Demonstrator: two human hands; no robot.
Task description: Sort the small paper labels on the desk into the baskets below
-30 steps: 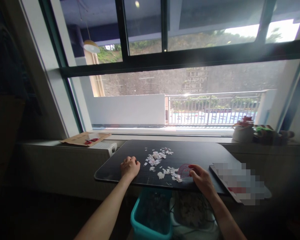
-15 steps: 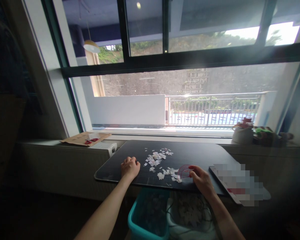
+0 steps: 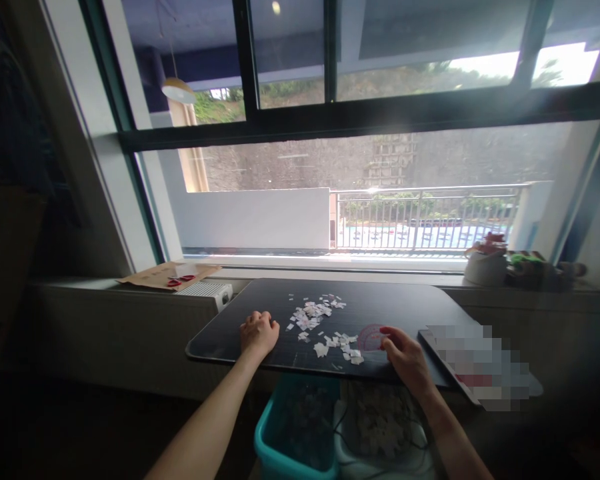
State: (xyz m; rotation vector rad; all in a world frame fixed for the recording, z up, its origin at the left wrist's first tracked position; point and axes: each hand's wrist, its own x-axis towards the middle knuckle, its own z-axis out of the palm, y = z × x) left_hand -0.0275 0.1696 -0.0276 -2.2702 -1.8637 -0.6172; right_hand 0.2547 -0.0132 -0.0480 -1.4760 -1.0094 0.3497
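On the dark table (image 3: 395, 303), small white paper scraps (image 3: 314, 313) lie in a loose heap, with a second group of scraps (image 3: 344, 345) nearer the front edge. My right hand (image 3: 405, 357) pinches the right side of a clear protractor (image 3: 371, 338) with reddish markings, between thumb and fingers. The protractor's left edge is close beside the nearer scraps. Left of the heap, my left hand (image 3: 259, 333) rests knuckles-up on the table, its fingers curled in. The undersides of those fingers are hidden, and nothing shows sticking out of them.
Below the table's front edge stand a turquoise bin (image 3: 270, 437) and a pale bin (image 3: 347, 460) with paper bits and a cable. A blurred flat object (image 3: 480, 367) overhangs the right edge. Red scissors (image 3: 180, 281) lie on brown paper (image 3: 147, 275) at the sill.
The protractor has shifted slightly right, away from the nearer scraps, in my right hand. My left hand stays at the same spot on the table.
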